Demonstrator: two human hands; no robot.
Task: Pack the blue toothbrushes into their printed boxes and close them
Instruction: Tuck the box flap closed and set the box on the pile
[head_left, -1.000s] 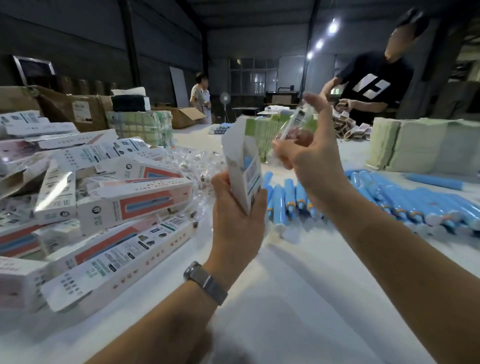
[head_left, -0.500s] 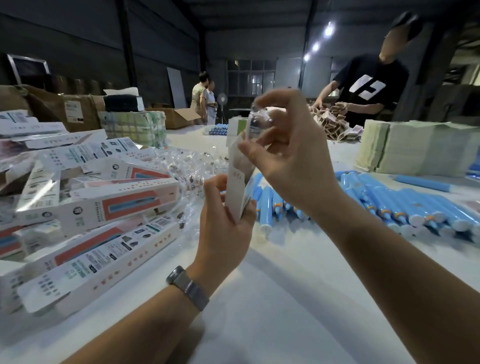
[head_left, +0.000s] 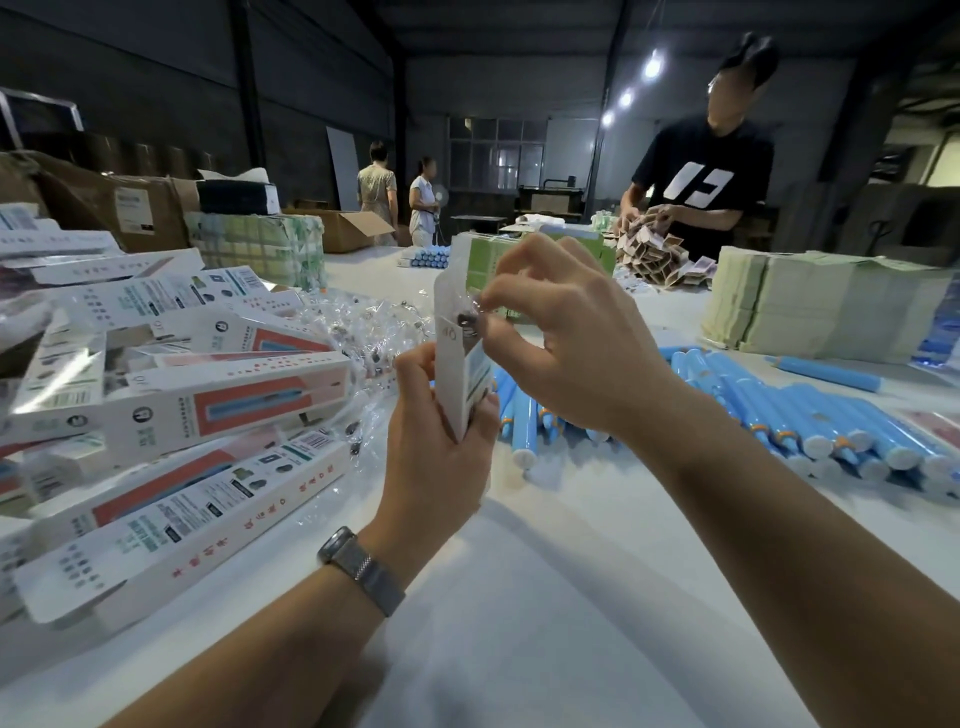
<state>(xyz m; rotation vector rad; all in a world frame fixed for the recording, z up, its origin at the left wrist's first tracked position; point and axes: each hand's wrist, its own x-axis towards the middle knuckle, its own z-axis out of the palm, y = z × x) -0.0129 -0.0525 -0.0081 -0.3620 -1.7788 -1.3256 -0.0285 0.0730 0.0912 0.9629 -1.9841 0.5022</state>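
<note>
A worker's left hand (head_left: 441, 457) grips an upright printed box (head_left: 457, 358) above the white table (head_left: 545, 597) while the right hand (head_left: 566, 338) pinches a small clear packet (head_left: 470, 312) at its open top — blue toothbrushes (head_left: 779, 410) lie just behind, filled boxes (head_left: 182, 405) stacked at left.

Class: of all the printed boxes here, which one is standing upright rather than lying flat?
The box in the left hand: it stands on end; the others lie piled flat.

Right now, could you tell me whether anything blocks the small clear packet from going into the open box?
Nothing visible does. The right hand pinches the packet right at the open top of the box, which the left hand holds upright.
</note>
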